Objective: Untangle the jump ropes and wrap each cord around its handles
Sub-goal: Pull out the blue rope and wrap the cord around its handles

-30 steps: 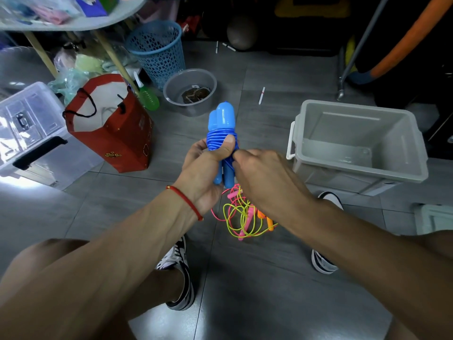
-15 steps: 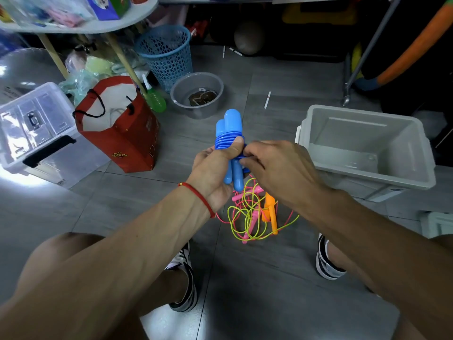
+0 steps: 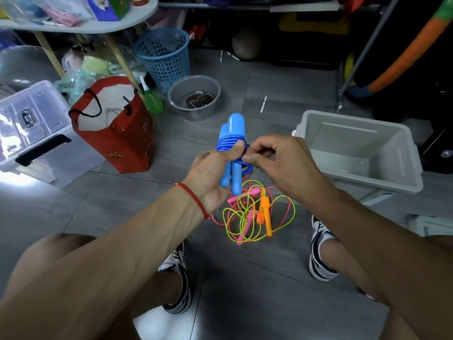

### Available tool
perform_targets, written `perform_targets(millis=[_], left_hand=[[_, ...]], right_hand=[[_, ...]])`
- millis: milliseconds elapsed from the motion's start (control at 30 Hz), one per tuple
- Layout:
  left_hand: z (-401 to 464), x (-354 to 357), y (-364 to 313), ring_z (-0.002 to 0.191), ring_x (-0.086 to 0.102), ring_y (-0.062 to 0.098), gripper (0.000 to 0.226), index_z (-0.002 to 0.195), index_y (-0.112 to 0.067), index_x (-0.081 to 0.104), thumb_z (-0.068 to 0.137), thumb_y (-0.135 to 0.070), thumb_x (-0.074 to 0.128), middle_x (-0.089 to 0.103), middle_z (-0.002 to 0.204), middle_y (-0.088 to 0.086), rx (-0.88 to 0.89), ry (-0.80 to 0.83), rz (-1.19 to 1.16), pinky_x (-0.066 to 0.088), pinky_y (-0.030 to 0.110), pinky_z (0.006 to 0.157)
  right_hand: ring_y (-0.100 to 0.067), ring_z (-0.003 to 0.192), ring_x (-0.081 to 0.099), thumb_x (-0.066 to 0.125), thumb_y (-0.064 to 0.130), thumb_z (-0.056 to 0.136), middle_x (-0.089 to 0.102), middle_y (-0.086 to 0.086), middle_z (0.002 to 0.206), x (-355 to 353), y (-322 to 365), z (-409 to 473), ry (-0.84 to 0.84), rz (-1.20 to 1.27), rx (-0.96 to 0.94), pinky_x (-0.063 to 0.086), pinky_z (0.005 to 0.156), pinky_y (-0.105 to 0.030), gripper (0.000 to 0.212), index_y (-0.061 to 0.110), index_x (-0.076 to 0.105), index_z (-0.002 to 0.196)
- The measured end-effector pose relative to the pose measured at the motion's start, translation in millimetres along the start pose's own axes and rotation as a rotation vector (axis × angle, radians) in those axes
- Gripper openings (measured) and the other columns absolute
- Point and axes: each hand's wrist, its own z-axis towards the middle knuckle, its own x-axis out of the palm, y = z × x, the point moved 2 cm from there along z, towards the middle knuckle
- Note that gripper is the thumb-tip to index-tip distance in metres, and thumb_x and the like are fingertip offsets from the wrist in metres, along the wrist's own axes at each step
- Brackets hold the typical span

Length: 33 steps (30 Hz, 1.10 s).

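Observation:
My left hand (image 3: pixel 210 171) grips the two blue handles (image 3: pixel 232 133) of a jump rope held upright together, with the blue cord (image 3: pixel 229 143) coiled round their upper part. My right hand (image 3: pixel 277 160) pinches a loose loop of that blue cord just right of the handles. On the floor below lies a tangle of a yellow-green cord (image 3: pixel 282 212) and a pink cord (image 3: pixel 215 220), with orange handles (image 3: pixel 266 212) and pink handles (image 3: pixel 247 224) in it.
A grey plastic bin (image 3: pixel 382 190) stands open at the right. A red paper bag (image 3: pixel 127 143), a clear storage box (image 3: pixel 31 133), a blue mesh basket (image 3: pixel 164 57) and a grey bowl (image 3: pixel 193 109) sit left and behind. My feet in sneakers (image 3: pixel 318 251) flank the tangle.
My hands and the blue rope have shifted slightly as the view moved. My right hand has drawn a small loop of blue cord out to the right of the handles.

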Motion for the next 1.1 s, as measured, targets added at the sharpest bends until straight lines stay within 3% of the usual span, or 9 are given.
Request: perform_targets(millis=[100, 233, 433, 633, 733, 833, 933, 1033, 1100], left_hand=[[1, 1, 1, 0.076, 0.066, 0.024, 0.039, 0.124, 0.005, 0.061, 0.093, -0.017, 0.067, 0.068, 0.101, 0.015, -0.042, 0.007, 0.011, 0.058, 0.033, 0.063], [3, -1, 0, 0.086, 0.065, 0.023, 0.039, 0.128, 0.003, 0.058, 0.094, -0.016, 0.064, 0.065, 0.108, 0.014, -0.079, 0.031, -0.057, 0.058, 0.035, 0.073], [3, -6, -6, 0.093, 0.062, 0.024, 0.035, 0.126, -0.004, 0.058, 0.096, -0.020, 0.061, 0.062, 0.106, 0.012, -0.111, 0.057, -0.054, 0.057, 0.037, 0.082], [0, -6, -9, 0.092, 0.062, 0.022, 0.026, 0.120, -0.005, 0.058, 0.098, -0.018, 0.055, 0.064, 0.095, 0.009, -0.162, 0.115, -0.066, 0.054, 0.036, 0.089], [-1, -5, -11, 0.101, 0.059, 0.023, 0.028, 0.124, -0.005, 0.057, 0.099, -0.015, 0.051, 0.062, 0.104, 0.010, -0.175, 0.127, -0.096, 0.049, 0.037, 0.098], [1, -4, -11, 0.100, 0.064, 0.021, 0.026, 0.121, -0.002, 0.058, 0.099, -0.015, 0.054, 0.065, 0.109, 0.012, -0.134, 0.133, -0.111, 0.047, 0.038, 0.103], [4, -4, -7, 0.124, 0.060, 0.031, 0.046, 0.134, 0.007, 0.053, 0.095, -0.015, 0.062, 0.059, 0.135, 0.023, -0.050, 0.080, -0.109, 0.051, 0.042, 0.103], [5, -1, -4, 0.118, 0.059, 0.032, 0.050, 0.136, 0.009, 0.050, 0.094, -0.014, 0.064, 0.059, 0.132, 0.025, 0.002, 0.060, -0.128, 0.050, 0.044, 0.104], [3, 2, -3, 0.111, 0.058, 0.031, 0.051, 0.136, 0.011, 0.049, 0.094, -0.013, 0.064, 0.059, 0.125, 0.024, 0.028, 0.057, -0.138, 0.050, 0.043, 0.103]], right_hand=[[-0.005, 0.071, 0.064, 0.082, 0.027, 0.080, 0.067, 0.009, 0.083, -1, -1, -2, -0.054, 0.016, 0.001, 0.051, 0.067, -0.017, 0.028, 0.019, 0.067, 0.103], [-0.016, 0.076, 0.064, 0.074, 0.023, 0.087, 0.068, -0.002, 0.086, 8, -2, -5, -0.104, -0.074, -0.177, 0.053, 0.071, -0.040, 0.018, 0.011, 0.072, 0.101], [-0.028, 0.074, 0.061, 0.062, 0.019, 0.096, 0.063, -0.008, 0.086, 15, 4, -6, -0.109, -0.448, -0.469, 0.051, 0.060, -0.039, 0.015, 0.008, 0.068, 0.103], [-0.028, 0.073, 0.056, 0.060, 0.006, 0.093, 0.058, -0.007, 0.085, 16, 4, -6, -0.051, -0.606, -0.553, 0.047, 0.053, -0.042, 0.009, 0.008, 0.065, 0.100], [-0.023, 0.078, 0.053, 0.060, 0.003, 0.089, 0.056, -0.003, 0.090, 17, 6, -3, -0.013, -0.506, -0.502, 0.044, 0.059, -0.037, 0.019, 0.015, 0.061, 0.104], [-0.010, 0.077, 0.050, 0.062, 0.015, 0.095, 0.056, 0.002, 0.089, 15, 7, 1, -0.044, -0.152, -0.286, 0.040, 0.067, -0.027, 0.005, 0.016, 0.065, 0.100], [-0.009, 0.075, 0.061, 0.072, 0.017, 0.088, 0.066, 0.007, 0.082, 13, 7, 2, -0.132, 0.088, -0.077, 0.050, 0.070, -0.028, 0.003, 0.017, 0.071, 0.091], [-0.007, 0.069, 0.063, 0.078, 0.013, 0.083, 0.068, 0.004, 0.076, 11, 8, -2, -0.203, 0.280, 0.050, 0.053, 0.067, -0.020, 0.018, 0.020, 0.067, 0.095], [-0.006, 0.068, 0.060, 0.077, 0.010, 0.083, 0.066, 0.003, 0.076, 8, 11, -4, -0.216, 0.204, -0.024, 0.050, 0.067, -0.017, 0.015, 0.014, 0.065, 0.092]])
